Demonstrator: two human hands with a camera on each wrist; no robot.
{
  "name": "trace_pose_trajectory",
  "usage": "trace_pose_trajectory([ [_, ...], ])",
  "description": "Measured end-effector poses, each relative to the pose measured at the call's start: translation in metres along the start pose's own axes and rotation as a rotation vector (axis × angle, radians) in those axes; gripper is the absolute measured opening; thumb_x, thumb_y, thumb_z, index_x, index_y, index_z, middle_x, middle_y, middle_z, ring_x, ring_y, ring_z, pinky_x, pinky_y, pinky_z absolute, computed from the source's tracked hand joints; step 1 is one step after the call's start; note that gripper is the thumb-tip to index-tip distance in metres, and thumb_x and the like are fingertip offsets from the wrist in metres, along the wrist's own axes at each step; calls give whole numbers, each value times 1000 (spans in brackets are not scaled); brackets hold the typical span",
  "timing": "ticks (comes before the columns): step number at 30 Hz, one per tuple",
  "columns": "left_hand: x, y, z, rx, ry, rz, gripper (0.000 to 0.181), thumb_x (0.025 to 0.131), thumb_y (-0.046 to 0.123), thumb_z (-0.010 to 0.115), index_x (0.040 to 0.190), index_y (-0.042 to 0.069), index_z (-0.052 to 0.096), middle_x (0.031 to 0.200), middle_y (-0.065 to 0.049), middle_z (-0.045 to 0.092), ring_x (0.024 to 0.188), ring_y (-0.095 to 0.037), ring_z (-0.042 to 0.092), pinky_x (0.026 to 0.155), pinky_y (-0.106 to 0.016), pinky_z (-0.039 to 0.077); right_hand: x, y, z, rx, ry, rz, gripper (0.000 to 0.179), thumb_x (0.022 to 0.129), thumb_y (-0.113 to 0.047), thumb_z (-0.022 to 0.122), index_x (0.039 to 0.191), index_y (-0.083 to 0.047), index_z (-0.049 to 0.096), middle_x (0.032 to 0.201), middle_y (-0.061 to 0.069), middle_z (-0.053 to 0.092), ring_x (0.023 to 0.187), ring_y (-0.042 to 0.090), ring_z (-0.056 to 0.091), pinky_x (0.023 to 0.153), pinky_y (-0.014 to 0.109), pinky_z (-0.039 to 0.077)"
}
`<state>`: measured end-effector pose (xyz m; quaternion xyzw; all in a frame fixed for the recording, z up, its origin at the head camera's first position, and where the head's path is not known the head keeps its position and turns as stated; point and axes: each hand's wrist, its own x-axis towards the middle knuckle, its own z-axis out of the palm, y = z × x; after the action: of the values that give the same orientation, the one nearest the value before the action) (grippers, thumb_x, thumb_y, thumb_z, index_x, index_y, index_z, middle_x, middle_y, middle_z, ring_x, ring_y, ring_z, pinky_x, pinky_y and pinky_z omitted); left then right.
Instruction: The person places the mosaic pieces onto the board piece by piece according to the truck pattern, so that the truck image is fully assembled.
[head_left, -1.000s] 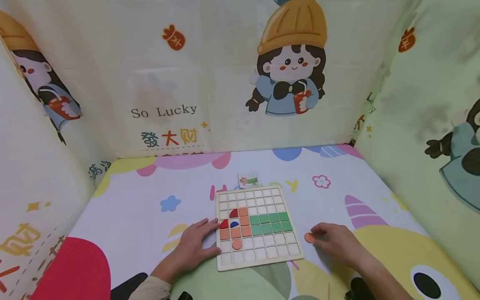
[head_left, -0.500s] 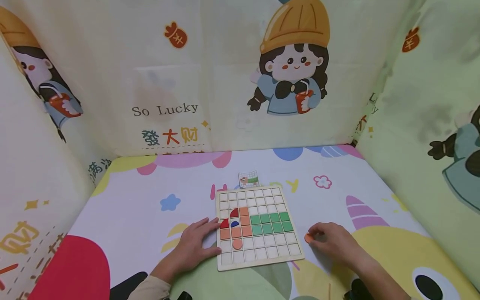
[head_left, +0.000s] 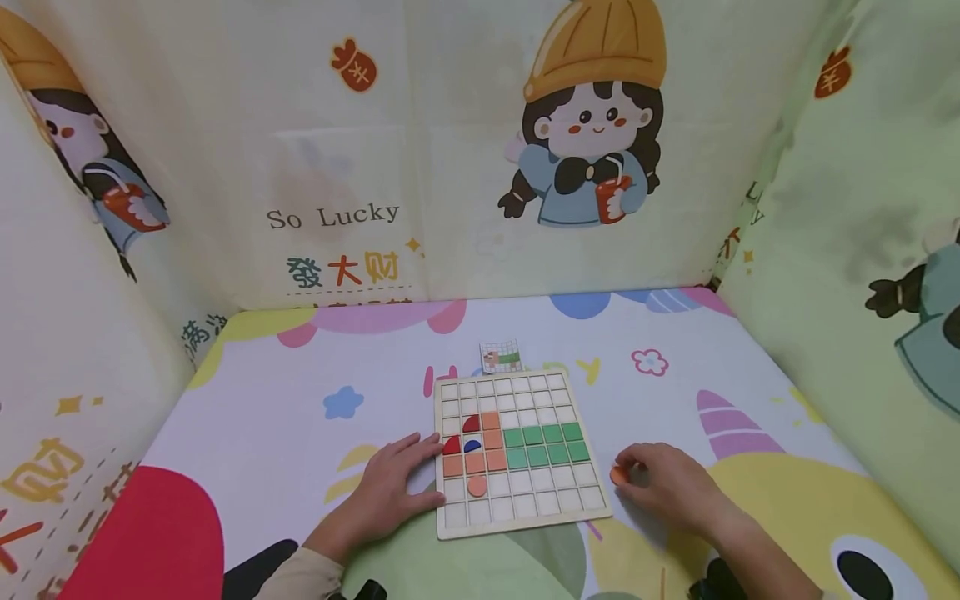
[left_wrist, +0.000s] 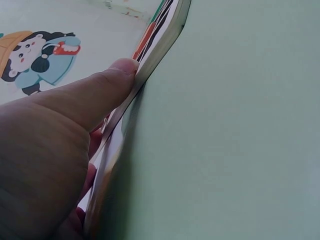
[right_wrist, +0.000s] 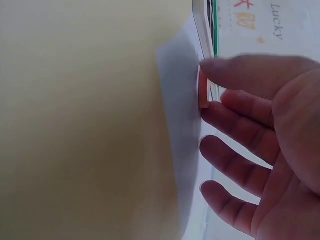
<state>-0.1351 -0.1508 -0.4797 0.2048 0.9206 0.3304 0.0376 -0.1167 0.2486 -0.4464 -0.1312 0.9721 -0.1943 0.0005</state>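
A wooden grid board [head_left: 525,527] lies on the table, bearing flat red, orange, green and blue pieces in some of its squares. My left hand [head_left: 386,487] rests along the board's left edge, fingers spread; in the left wrist view the thumb [left_wrist: 107,87] touches the rim. Just right of the board, my right hand [head_left: 663,483] pinches an orange round disc [head_left: 618,475] between thumb and fingertips. The right wrist view shows that disc [right_wrist: 203,90] edge-on, low over the tabletop, the other fingers loosely bent. One orange disc [head_left: 477,486] sits on the board's lower left.
Behind the board lies a small picture card [head_left: 501,357] with a coloured grid pattern. A printed cloth [head_left: 345,367] covers the table. Printed curtains [head_left: 450,167] hang behind and at both sides. Dark objects [head_left: 716,581] show at the front edge near the right forearm.
The right hand's fingers have drawn further over the orange disc, so less of its face shows. The left hand and the board keep their places; the head view has shifted slightly.
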Motion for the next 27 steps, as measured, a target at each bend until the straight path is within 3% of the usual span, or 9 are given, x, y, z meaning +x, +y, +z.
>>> trace_pose_trajectory([
  [13,1,0,0,5,1,11,72,82,44,81,142,13,57,150,-2,50,141,-37,36,109,-65,25,2,0,-1,-36,38,-56,8,86,-23,77,91,-21,71,86,-15,62,81,10,55,76,37,51],
  [20,1,1,1,-6,-12,-6,73,82,45,81,144,14,56,150,-2,49,142,-37,34,109,-66,25,8,-11,0,34,95,-171,7,88,-25,77,92,-25,71,90,-18,63,83,10,56,73,33,50],
  [27,0,0,0,0,-9,-2,73,83,45,80,144,14,56,151,-2,49,142,-37,34,109,-66,25,19,-27,7,59,92,-254,7,88,-26,76,90,-26,70,91,-17,63,84,11,58,73,31,51],
])
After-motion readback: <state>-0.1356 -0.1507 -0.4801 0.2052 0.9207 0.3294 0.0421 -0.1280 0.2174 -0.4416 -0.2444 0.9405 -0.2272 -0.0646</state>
